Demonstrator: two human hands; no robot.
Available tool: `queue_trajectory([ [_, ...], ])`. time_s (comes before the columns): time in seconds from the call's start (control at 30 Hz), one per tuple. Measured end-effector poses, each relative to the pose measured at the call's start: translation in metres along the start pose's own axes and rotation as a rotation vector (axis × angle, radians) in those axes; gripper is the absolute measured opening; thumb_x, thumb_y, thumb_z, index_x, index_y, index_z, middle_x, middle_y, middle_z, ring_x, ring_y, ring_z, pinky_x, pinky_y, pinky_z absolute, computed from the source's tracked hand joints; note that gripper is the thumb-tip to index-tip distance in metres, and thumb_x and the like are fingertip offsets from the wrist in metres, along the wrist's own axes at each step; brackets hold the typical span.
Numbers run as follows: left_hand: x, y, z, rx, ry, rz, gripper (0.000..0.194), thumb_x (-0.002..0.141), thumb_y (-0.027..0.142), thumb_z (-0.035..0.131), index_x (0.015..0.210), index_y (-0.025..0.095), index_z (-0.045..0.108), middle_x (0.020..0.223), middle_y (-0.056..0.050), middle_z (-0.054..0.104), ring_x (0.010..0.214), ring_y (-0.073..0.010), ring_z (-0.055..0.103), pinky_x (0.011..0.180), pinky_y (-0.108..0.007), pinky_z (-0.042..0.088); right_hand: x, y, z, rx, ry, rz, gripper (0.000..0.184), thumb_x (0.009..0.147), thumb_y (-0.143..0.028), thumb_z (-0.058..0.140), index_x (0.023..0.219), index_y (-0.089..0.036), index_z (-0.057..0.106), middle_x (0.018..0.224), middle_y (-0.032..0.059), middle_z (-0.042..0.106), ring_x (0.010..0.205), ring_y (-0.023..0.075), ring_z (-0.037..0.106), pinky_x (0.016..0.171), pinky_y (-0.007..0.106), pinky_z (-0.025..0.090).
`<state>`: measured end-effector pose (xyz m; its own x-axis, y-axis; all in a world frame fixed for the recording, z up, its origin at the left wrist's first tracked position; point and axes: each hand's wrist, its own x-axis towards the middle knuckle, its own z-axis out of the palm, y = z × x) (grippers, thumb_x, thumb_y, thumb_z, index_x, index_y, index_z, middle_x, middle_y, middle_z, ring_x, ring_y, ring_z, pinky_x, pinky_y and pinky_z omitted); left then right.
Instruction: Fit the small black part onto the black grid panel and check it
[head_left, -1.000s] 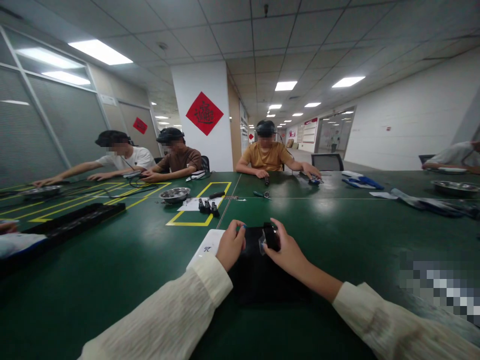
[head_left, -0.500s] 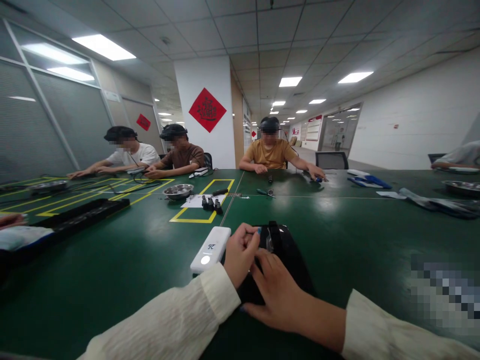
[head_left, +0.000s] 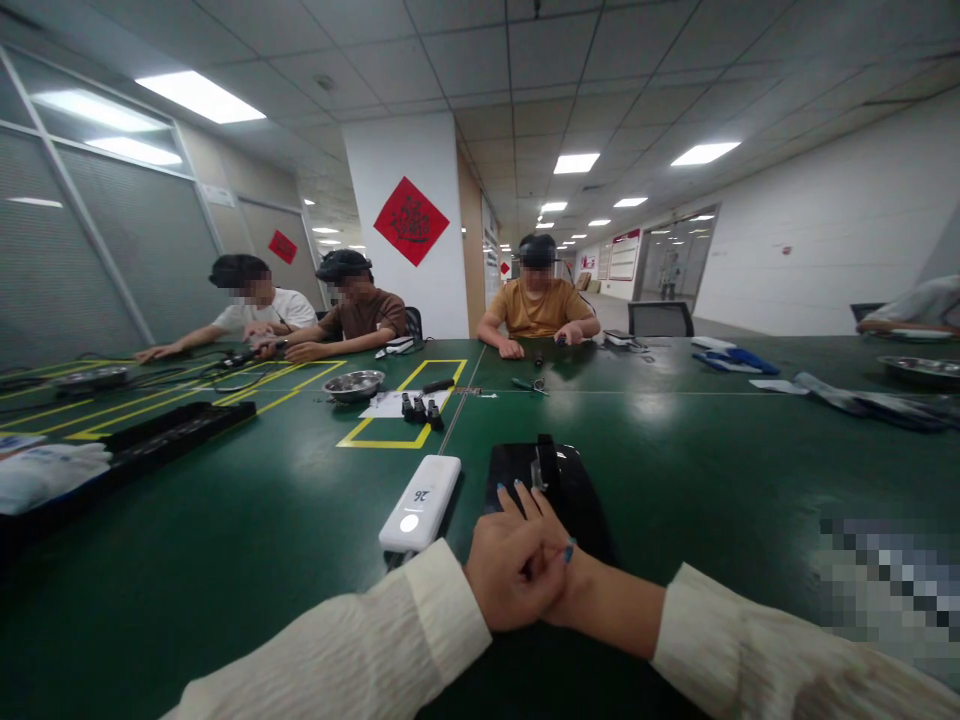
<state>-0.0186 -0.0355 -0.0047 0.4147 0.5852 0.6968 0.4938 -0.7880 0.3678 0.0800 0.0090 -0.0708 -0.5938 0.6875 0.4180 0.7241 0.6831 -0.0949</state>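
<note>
My left hand lies across my right wrist, its fingers curled in and the thumb and fingertips close together at the back of the wrist. Nothing shows in its grasp. Under it, my right hand stretches its fingers forward, spread a little, over a glossy black flat object with an upright black strap. What kind of object this is, I cannot tell; both hands hide its near part. To the left of my hands sits a white power bank marked 26, with a cable at its near end.
On the green table stand several small black cylinders, a metal bowl and pliers. A long black tray lies left, with white packaging beside it. Co-workers sit opposite, one in a mustard shirt.
My left hand has moved from above the black object back onto my right wrist. My right hand's fingers have straightened. The co-worker opposite has drawn one hand inward.
</note>
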Motion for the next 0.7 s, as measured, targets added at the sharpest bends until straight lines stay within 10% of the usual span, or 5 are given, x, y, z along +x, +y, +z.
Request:
queue_trajectory([
  [0.17,-0.001,0.0,0.002,0.044,-0.056,0.11,0.015,0.077,0.019,0.05,0.064,0.018,0.058,0.044,0.002,0.053,0.044,-0.0116,0.051,0.053,-0.025,0.037,0.008,0.017,-0.032,-0.139,-0.288,0.069,0.042,0.086,-0.023,0.05,0.128,-0.022,0.055,0.145,0.0165,0.037,0.133,0.0409,0.029,0.104,0.06,0.025],
  [0.43,0.002,-0.007,0.004,0.029,-0.113,0.035,0.009,0.077,0.018,0.051,0.078,0.018,0.06,0.043,0.006,0.046,0.039,-0.0085,0.045,0.049,-0.021,0.034,-0.006,0.044,-0.054,-0.221,-0.17,0.148,0.043,0.077,-0.04,0.06,0.117,-0.023,0.058,0.138,0.0202,0.045,0.132,0.0464,0.027,0.104,0.063,0.008],
  [0.7,0.001,-0.011,0.008,-0.007,-0.15,0.086,0.007,0.077,0.017,0.053,0.081,0.017,0.058,0.043,0.009,0.043,0.038,-0.0066,0.045,0.046,-0.018,0.031,-0.015,0.082,-0.073,-0.23,-0.31,0.495,0.047,0.088,-0.039,0.039,0.134,-0.029,0.044,0.141,0.0147,0.041,0.129,0.0423,0.033,0.101,0.06,0.019],
])
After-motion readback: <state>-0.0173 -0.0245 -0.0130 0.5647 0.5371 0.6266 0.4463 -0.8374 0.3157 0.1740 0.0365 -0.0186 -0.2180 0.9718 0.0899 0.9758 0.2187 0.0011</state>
